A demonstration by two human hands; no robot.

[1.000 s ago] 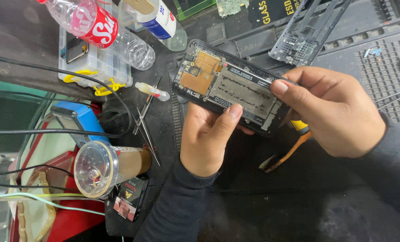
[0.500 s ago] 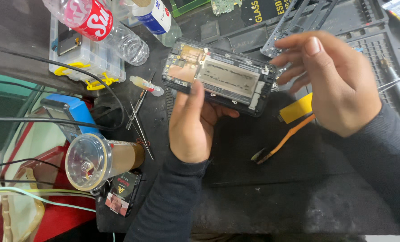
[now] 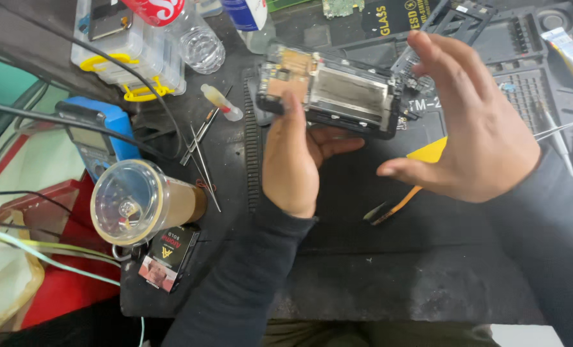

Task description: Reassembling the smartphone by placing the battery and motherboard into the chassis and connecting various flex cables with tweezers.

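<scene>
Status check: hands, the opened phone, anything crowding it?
Left hand has a grip on the opened phone, held above the mat. Right hand open, off the phone. Yellow-handled tool lies on the mat below; tweezers to the left.

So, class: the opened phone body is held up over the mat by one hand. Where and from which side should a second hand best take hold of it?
Probably by the bare right short edge of the opened phone body, coming in from the right. The left hand already pinches its left part, thumb over the circuit-board end, and the open face exposes parts best left untouched. The right hand hovers open beside that free end.
</scene>
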